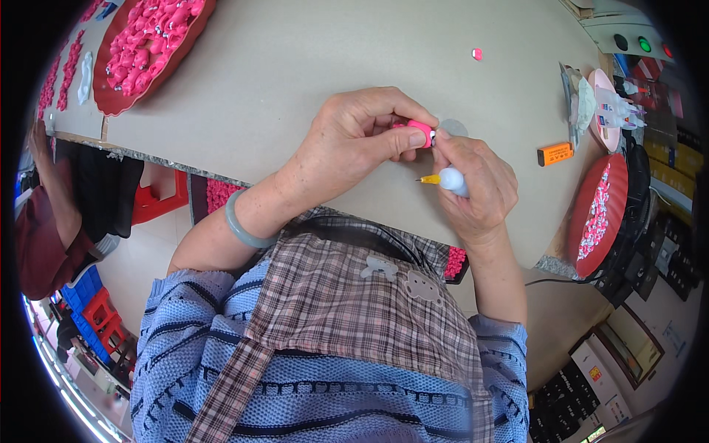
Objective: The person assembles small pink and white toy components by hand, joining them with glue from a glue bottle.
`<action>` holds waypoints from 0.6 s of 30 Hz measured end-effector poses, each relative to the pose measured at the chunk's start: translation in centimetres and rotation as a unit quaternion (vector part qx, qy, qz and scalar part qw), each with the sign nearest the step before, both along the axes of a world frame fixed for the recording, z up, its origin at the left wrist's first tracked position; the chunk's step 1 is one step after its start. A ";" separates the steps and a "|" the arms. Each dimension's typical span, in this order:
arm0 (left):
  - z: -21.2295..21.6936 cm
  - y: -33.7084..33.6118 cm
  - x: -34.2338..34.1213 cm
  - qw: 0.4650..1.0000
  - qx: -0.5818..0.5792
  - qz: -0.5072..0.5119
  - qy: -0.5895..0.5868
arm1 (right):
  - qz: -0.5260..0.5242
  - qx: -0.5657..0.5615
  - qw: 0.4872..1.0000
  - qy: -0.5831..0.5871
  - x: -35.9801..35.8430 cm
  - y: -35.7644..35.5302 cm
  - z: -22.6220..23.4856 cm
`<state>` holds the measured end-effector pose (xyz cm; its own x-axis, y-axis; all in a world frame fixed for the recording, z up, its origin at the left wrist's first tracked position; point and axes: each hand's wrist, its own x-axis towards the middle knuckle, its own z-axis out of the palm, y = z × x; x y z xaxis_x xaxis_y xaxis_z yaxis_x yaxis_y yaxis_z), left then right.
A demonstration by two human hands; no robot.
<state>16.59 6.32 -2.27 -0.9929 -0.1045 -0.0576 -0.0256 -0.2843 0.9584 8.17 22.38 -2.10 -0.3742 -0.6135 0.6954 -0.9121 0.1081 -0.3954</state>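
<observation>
Above the table, my left hand (354, 133) pinches a small bright pink piece (421, 131) between thumb and fingers. A tiny white and dark part (432, 137) shows at its right edge. The thumb and forefinger of my right hand (481, 184) meet the piece there. Tucked in the same right hand is a small white squeeze bottle (452, 179) with a yellow needle tip, which points left and away from the piece. Behind my right fingertips lies a round, translucent disc (453, 128) on the table.
A scalloped red tray (111, 100) heaped with pink pieces stands far left. One pink and white piece (477, 54) lies farther back. On the right are an orange box (555, 153), a pink dish (595, 77) with bottles and a red tray (580, 221). Another person's arm (63, 199) shows at left.
</observation>
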 end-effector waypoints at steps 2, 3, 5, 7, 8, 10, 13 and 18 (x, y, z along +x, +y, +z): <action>0.0 0.0 0.0 1.000 0.001 0.000 0.004 | -0.001 -0.003 1.000 0.000 0.0 0.0 -0.1; 0.0 0.0 0.0 1.000 0.001 0.000 0.003 | -0.001 -0.007 1.000 0.001 0.0 -0.1 -0.2; 0.1 0.0 0.0 1.000 0.002 0.002 0.000 | -0.001 -0.007 1.000 -0.004 0.0 -0.2 -0.1; 0.1 0.0 0.0 1.000 0.003 0.004 -0.002 | -0.001 -0.007 1.000 -0.009 0.0 -0.2 -0.1; 0.2 -0.1 0.0 1.000 0.002 0.006 -0.004 | -0.004 -0.006 1.000 0.001 0.0 -0.3 -0.2; 0.3 0.0 -0.1 1.000 0.003 0.005 -0.005 | -0.008 -0.005 1.000 0.012 -0.1 -0.3 -0.2; 0.2 0.0 -0.2 1.000 0.010 0.009 -0.004 | -0.010 -0.015 1.000 0.014 -0.2 -0.4 -0.2; -0.3 0.0 -0.4 0.998 0.001 0.041 0.045 | -0.023 -0.016 0.997 -0.075 -0.1 -0.6 0.0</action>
